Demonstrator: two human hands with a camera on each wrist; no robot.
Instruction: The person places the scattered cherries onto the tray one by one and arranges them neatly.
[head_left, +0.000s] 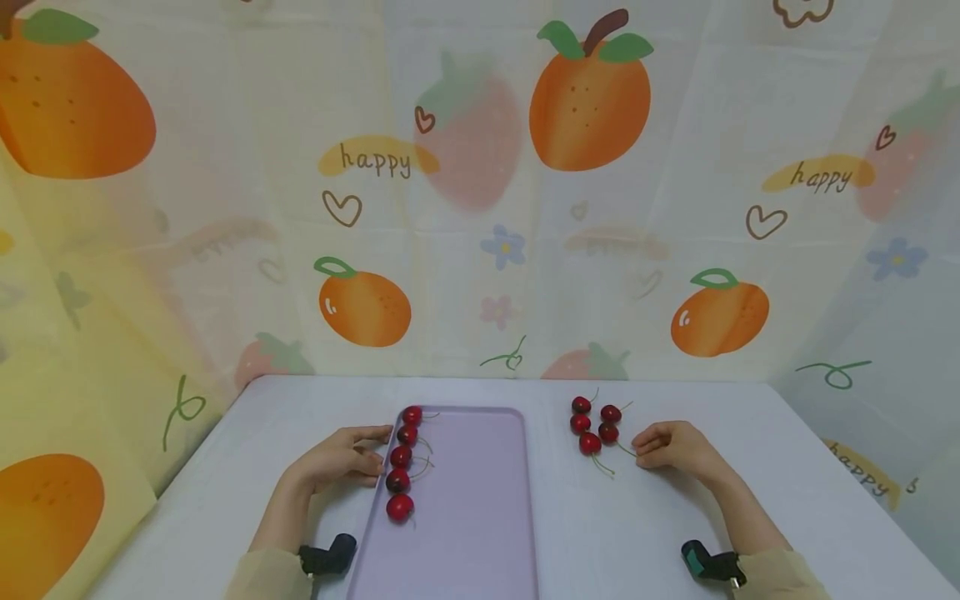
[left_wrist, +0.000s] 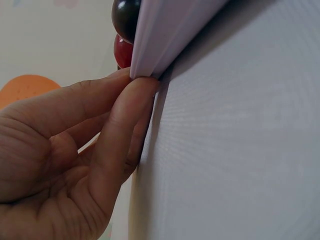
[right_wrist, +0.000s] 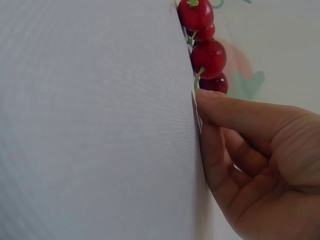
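A lilac tray lies on the white table, with several red cherries in a column along its left side. My left hand pinches the tray's left rim between thumb and fingers; the left wrist view shows the thumb on the outer side of the wall. Right of the tray, several more cherries sit on the table in a small cluster. My right hand pinches the stem end of one cherry there. That cherry rests on the table in the right wrist view.
The white table extends to both sides of the tray. Behind it hangs a fruit-printed cloth, which also covers the sides. A black device is strapped to the left wrist, another to the right wrist.
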